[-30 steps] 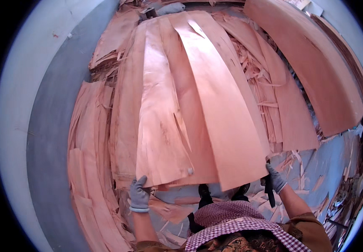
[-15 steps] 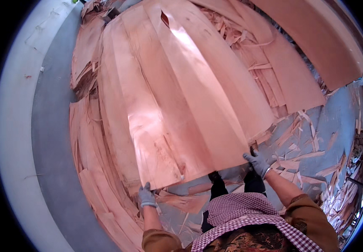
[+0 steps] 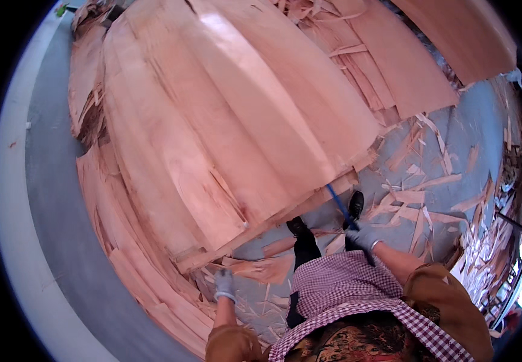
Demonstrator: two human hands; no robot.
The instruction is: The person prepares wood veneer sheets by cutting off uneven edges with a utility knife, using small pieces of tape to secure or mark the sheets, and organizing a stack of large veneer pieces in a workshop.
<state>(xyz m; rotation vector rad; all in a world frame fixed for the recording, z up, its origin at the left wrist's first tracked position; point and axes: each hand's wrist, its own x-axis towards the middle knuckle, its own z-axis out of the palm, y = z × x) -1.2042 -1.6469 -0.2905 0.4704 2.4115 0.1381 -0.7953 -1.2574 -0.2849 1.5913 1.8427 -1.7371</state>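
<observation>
A large stack of thin reddish wood veneer sheets [image 3: 261, 120] fills the floor in front of me, its top sheets overlapping lengthwise. My left hand [image 3: 224, 285], in a grey glove, is off the near left corner of the stack. Its fingers look loosely curled and apart, with nothing visible in them. In a grey glove too, my right hand [image 3: 365, 236] grips a thin blue stick [image 3: 337, 198] beside my leg. The stick's far end reaches the near right edge of the top sheet. Its gripped end is hidden by my hand.
Loose veneer strips [image 3: 415, 199] litter the grey floor on the right. Another veneer pile [image 3: 134, 235] runs along the left, beside a pale wall [image 3: 13, 199]. A curved brown sheet stack [image 3: 463, 39] stands at the far right. My black shoes [image 3: 356, 204] are close to the stack.
Both hands have let go of the top sheet's near edge and drawn back toward me. The sheet now lies flatter on the stack. The blue stick has come into sight in my right hand.
</observation>
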